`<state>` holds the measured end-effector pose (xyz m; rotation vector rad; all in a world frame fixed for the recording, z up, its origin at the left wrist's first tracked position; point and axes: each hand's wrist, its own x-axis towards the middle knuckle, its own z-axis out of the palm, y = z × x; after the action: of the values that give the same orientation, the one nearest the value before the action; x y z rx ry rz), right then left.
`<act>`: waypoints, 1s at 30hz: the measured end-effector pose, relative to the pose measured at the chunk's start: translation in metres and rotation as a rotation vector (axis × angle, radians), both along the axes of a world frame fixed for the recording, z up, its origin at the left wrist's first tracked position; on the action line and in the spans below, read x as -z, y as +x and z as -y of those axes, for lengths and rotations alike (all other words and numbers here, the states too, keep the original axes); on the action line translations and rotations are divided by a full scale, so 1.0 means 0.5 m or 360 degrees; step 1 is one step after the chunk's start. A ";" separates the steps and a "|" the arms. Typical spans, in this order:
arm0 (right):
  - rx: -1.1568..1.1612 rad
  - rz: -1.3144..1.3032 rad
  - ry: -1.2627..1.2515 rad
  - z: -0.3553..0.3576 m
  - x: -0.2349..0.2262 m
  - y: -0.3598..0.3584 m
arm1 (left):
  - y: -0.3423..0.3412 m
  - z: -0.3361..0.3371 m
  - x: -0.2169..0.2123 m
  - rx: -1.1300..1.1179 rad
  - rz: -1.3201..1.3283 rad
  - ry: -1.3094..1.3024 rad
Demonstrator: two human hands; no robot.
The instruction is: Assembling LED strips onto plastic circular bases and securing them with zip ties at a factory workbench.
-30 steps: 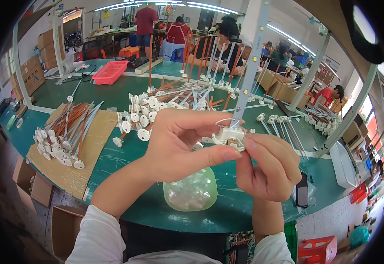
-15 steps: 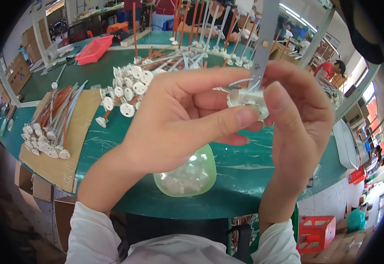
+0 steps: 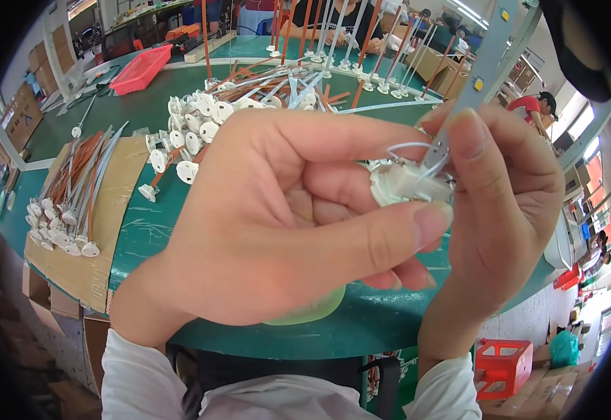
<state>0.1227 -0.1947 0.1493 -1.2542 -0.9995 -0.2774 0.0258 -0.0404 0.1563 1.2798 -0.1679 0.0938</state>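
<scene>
Green bowl [image 3: 316,311] mostly hidden behind the left hand [image 3: 263,224], grey strip [image 3: 488,59] cut off above

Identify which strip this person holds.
The grey strip nearest the camera, its white cap between left hand and right hand; other strips lie or stand away from these hands.

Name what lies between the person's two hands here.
In the head view, a white base, a pale looped wire and the foot of a grey strip lie between the left hand and the right hand.
</scene>
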 end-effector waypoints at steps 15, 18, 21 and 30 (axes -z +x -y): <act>-0.0080 -0.0072 0.0095 -0.023 0.009 -0.018 | 0.004 0.008 0.018 -0.0018 0.0103 -0.0099; -0.0120 -0.0169 0.0112 -0.028 0.012 -0.020 | -0.001 0.005 0.017 -0.0042 0.0072 -0.0135; -0.0172 -0.0045 0.0116 -0.024 0.013 -0.013 | -0.004 0.008 0.018 -0.0059 0.0130 -0.0072; -0.0174 -0.0003 0.0069 -0.028 0.015 -0.011 | -0.010 0.003 0.018 -0.0059 0.0082 -0.0135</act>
<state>0.1169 -0.1805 0.1418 -1.1563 -1.0514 -0.2116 0.0205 -0.0418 0.1473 1.1966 -0.1827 0.1642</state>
